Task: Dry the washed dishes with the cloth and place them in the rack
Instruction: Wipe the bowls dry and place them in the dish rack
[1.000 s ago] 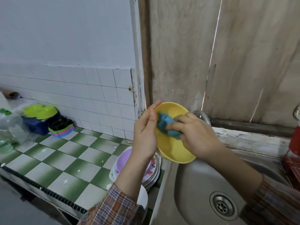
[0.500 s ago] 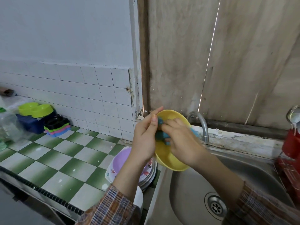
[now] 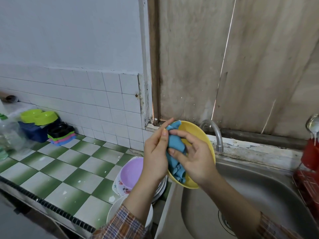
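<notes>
Since a moment ago the cloth [image 3: 175, 147] has slid down inside the bowl [image 3: 200, 135] and now hangs to its bottom edge. The right hand [image 3: 198, 161] pinches the cloth with thumb and bent fingers. The left hand [image 3: 155, 157] holds the bowl's left edge, thumb in front (its other fingers are hidden behind). The bowl is tipped up over the left edge of the sink [image 3: 250, 187], and the tap [image 3: 215, 133] is just behind its right edge. A purple bowl [image 3: 131, 171] sits under the left wrist. The sink below has lots of room. The rack [image 3: 309, 183] is far off at the right edge.
</notes>
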`<act>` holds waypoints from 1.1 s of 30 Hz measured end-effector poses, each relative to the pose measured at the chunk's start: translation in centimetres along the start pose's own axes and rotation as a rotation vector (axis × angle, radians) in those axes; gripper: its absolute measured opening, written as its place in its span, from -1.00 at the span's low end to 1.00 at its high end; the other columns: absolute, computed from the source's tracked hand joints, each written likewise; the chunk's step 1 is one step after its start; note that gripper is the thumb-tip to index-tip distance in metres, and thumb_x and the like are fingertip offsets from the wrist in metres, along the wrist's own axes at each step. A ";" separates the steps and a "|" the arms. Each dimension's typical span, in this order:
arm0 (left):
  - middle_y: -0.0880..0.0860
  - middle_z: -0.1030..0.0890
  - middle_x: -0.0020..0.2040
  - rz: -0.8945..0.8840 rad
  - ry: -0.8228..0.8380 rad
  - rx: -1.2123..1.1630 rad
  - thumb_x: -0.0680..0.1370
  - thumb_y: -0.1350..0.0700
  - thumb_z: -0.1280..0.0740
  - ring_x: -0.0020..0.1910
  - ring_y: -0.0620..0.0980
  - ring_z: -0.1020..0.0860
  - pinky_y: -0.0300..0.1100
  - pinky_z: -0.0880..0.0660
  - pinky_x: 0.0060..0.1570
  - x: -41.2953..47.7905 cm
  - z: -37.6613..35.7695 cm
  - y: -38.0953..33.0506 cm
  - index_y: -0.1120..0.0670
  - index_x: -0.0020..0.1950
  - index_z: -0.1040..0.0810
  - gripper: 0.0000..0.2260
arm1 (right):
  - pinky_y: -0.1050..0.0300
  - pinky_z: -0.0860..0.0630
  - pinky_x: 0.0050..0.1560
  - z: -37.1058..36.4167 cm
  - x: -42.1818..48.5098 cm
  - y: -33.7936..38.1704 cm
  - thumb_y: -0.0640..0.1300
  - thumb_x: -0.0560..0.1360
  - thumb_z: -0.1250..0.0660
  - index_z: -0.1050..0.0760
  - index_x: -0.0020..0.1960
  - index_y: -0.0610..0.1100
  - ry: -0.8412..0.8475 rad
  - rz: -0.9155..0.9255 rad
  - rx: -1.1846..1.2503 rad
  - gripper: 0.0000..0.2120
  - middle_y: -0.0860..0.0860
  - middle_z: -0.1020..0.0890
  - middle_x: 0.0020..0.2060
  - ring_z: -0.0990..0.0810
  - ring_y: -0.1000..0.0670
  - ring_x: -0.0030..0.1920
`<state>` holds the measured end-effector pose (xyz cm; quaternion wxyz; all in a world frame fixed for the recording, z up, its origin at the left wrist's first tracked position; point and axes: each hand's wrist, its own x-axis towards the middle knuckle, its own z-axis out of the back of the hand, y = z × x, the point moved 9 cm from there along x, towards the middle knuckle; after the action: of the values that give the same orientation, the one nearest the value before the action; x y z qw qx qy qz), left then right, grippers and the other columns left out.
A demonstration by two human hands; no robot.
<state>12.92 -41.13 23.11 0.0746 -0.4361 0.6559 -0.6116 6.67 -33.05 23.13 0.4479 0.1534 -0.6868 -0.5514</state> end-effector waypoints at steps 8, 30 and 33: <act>0.01 -0.69 0.02 0.043 -0.080 -0.064 0.65 0.17 -0.11 0.04 -0.09 -0.63 -0.27 -0.55 0.01 -1.0 0.3 1.0 0.09 0.17 -0.57 -0.75 | 0.27 -0.55 0.06 0.4 0.1 -0.3 -0.43 0.43 -0.40 -0.44 0.17 0.01 -0.058 -0.030 0.021 -0.53 0.01 -0.54 0.19 -0.60 0.12 0.16; 0.12 -0.65 0.16 0.374 0.217 0.076 0.67 0.14 -0.10 0.19 0.08 -0.60 -0.04 -0.52 0.21 0.0 0.0 2.3 0.11 0.26 -0.58 -0.70 | 0.03 -0.38 -0.06 -0.5 -0.4 2.7 -0.14 0.54 -0.17 -0.64 0.11 0.09 0.450 0.968 -1.519 -0.68 -0.08 -0.64 0.05 -0.53 -0.14 0.08; 0.11 -0.67 0.12 0.379 0.162 0.124 0.67 0.10 -0.13 0.15 0.09 -0.62 -0.02 -0.53 0.18 0.3 1.3 2.6 0.04 0.20 -0.62 -0.71 | 0.05 -0.45 -0.15 -1.1 -0.4 0.0 -0.17 0.45 -0.28 -0.60 0.18 0.12 0.572 0.758 -1.652 -0.64 0.00 -0.60 -0.03 -0.53 -0.08 -0.01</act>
<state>12.30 -42.67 20.68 0.1618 -0.2492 0.6911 -0.6589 7.74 -33.38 22.93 0.7148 -0.3153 0.0518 -0.6221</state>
